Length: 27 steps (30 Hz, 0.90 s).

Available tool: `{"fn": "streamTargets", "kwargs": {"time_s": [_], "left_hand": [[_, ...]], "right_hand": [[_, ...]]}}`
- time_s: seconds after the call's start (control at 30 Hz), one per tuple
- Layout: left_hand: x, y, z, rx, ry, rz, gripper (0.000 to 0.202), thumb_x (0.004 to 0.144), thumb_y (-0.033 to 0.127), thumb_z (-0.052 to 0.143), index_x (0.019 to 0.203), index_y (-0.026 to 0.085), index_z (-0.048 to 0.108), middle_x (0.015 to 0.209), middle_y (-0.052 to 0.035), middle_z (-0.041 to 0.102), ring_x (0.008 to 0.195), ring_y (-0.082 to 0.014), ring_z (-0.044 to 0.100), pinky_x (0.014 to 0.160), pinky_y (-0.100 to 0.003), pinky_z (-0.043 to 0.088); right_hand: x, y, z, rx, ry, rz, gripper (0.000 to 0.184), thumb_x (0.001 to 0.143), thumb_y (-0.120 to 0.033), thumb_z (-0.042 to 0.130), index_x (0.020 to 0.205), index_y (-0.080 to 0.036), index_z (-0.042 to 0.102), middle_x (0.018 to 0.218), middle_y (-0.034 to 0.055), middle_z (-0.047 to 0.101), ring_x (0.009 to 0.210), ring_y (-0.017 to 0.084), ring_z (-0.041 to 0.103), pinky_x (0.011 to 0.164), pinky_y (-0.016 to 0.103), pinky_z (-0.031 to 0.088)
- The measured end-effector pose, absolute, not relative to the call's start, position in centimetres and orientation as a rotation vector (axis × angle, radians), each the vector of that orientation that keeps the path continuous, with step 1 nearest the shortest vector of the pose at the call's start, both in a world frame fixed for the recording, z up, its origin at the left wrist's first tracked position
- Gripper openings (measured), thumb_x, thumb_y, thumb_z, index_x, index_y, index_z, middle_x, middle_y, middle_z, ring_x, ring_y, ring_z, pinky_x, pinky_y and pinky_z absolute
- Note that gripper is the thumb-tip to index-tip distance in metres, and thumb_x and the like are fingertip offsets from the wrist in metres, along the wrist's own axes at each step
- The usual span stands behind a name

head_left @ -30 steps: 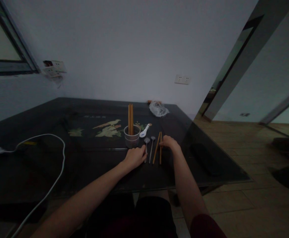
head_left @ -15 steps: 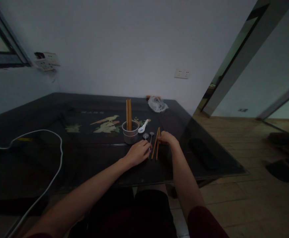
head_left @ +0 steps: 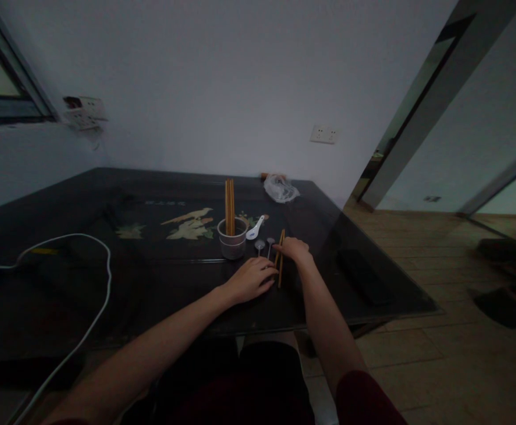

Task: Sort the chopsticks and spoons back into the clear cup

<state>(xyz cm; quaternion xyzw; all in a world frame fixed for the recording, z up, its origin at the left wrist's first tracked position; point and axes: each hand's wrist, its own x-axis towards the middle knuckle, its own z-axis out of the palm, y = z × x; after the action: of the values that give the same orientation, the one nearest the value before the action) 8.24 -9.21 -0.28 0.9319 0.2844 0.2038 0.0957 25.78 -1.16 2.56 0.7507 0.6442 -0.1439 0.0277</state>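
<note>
A grey cup with several upright wooden chopsticks stands on the dark table. A white ceramic spoon lies right of the cup. Two metal spoons lie in front of it, their handles under my left hand, which rests on them with fingers curled. A loose pair of chopsticks lies beside the spoons. My right hand pinches this pair near its far end.
A white cable loops across the table's left side from a white object at the left edge. A crumpled clear plastic bag lies at the far edge by the wall. A dark flat object lies near the table's right edge.
My left hand slid right, from beside the cup onto the metal spoons' handles. My right hand stayed on the loose chopsticks, which shifted slightly left toward the spoons.
</note>
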Motion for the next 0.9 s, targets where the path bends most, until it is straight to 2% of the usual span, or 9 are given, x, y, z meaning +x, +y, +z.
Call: {"fn": "streamTargets", "kwargs": {"time_s": [0.23,0.47,0.73,0.9], "left_hand": [[8.4,-9.31,-0.16,2.73,0.805,0.587,0.029,0.089,0.025,0.047,0.116,0.021,0.058,0.12,-0.0084,0.059,0.118,-0.0209,0.049,0.101,-0.037,0.037],[8.31,-9.27,-0.11,2.723,0.826,0.613,0.028,0.089,0.025,0.048,0.114,0.021,0.058,0.117,-0.0081,0.059,0.115,-0.0207,0.05,0.099,-0.037,0.038],[8.1,-8.93,0.21,2.664,0.907,0.675,0.026,0.088,0.021,0.047,0.111,0.02,0.059,0.112,-0.0074,0.061,0.11,-0.0203,0.051,0.096,-0.036,0.041],[7.82,-8.7,0.37,2.47,1.05,0.777,0.025,0.089,0.021,0.046,0.11,0.02,0.059,0.11,-0.0063,0.063,0.108,-0.0189,0.054,0.096,-0.033,0.042]], "right_hand": [[25.08,-0.74,2.59,2.308,1.923,-0.44,0.053,0.085,-0.046,0.051,0.122,-0.009,0.058,0.126,0.0221,0.057,0.118,0.031,0.054,0.092,0.039,0.043],[24.84,-0.82,2.65,2.342,1.91,-0.434,0.04,0.085,-0.031,0.052,0.117,-0.009,0.062,0.121,0.0234,0.06,0.114,0.03,0.058,0.089,0.039,0.045],[24.93,-1.12,2.7,2.409,1.942,-0.395,0.045,0.081,-0.037,0.057,0.117,-0.011,0.06,0.119,0.0219,0.061,0.112,0.029,0.059,0.088,0.037,0.045],[25.51,-1.2,3.42,2.51,2.007,-0.368,0.046,0.079,-0.043,0.056,0.11,-0.011,0.064,0.115,0.0215,0.063,0.106,0.032,0.061,0.082,0.037,0.047]]}}
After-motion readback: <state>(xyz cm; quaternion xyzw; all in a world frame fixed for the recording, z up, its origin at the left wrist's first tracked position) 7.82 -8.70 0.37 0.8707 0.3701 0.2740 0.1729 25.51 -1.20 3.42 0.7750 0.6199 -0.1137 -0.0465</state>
